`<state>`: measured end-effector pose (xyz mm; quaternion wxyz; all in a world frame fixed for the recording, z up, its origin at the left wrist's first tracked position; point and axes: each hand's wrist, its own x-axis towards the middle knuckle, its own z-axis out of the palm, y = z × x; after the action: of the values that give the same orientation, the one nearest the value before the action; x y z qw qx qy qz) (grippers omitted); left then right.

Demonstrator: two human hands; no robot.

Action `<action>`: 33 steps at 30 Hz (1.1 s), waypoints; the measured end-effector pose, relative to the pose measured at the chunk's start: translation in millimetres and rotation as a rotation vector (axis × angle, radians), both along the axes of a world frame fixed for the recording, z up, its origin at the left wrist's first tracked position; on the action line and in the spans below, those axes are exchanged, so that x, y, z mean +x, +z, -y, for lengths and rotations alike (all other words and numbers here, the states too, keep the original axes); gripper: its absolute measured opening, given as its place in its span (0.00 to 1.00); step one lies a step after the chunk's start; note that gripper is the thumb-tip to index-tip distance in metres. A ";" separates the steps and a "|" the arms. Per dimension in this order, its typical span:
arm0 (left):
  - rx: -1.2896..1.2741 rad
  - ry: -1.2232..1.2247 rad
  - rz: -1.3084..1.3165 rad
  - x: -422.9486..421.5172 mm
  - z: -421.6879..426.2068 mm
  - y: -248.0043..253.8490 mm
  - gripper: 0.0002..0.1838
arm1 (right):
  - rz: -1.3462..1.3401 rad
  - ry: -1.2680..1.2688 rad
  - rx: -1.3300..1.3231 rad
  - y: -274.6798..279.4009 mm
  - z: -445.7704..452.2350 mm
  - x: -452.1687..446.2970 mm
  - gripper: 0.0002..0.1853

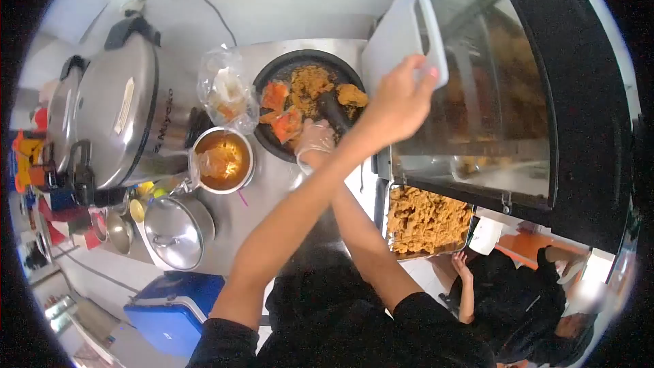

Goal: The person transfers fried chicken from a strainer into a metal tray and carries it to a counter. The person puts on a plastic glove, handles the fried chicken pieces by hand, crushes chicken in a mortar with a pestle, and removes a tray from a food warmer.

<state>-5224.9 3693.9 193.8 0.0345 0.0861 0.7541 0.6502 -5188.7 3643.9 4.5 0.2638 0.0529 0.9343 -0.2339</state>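
My arms cross over the counter. My left hand [405, 99], bare, is closed on the edge of a white cutting board [390, 44] near its handle slot; the board stands tilted beside the glass cabinet. My right hand [317, 140], in a clear plastic glove, reaches down into a wide dark mortar [272, 71], and its fingertips are partly hidden. In the mortar lie crumbly fried pieces [310, 82], a larger fried piece [351, 95], red-and-white wrappers [286, 125] and a dark pestle [332, 105], which is close to my right hand.
Left of the mortar are a clear plastic bag [231, 92], a pot of amber liquid [235, 157], a lidded pot [178, 232] and a large pressure cooker [112, 109]. At right stand a glass cabinet [477, 109] and a tray of fried food [429, 221]. Another person [511, 300] is below right.
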 end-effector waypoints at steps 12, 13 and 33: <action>0.249 0.130 -0.119 64.2 27.1 -21.3 0.23 | -0.205 -0.025 -0.076 8.6 -19.9 2.0 0.24; 0.254 0.182 -0.110 75.3 40.0 -21.4 0.22 | -0.183 -0.090 -0.169 21.0 -24.7 2.8 0.24; -0.258 0.595 0.327 319.9 183.5 -151.4 0.12 | -0.496 0.358 0.219 4.7 -98.5 -99.2 0.26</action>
<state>-4905.0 3510.4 42.4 -0.0256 -0.2471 0.8065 0.5366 -5287.8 3742.4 9.2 0.0579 -0.1425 0.9842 -0.0874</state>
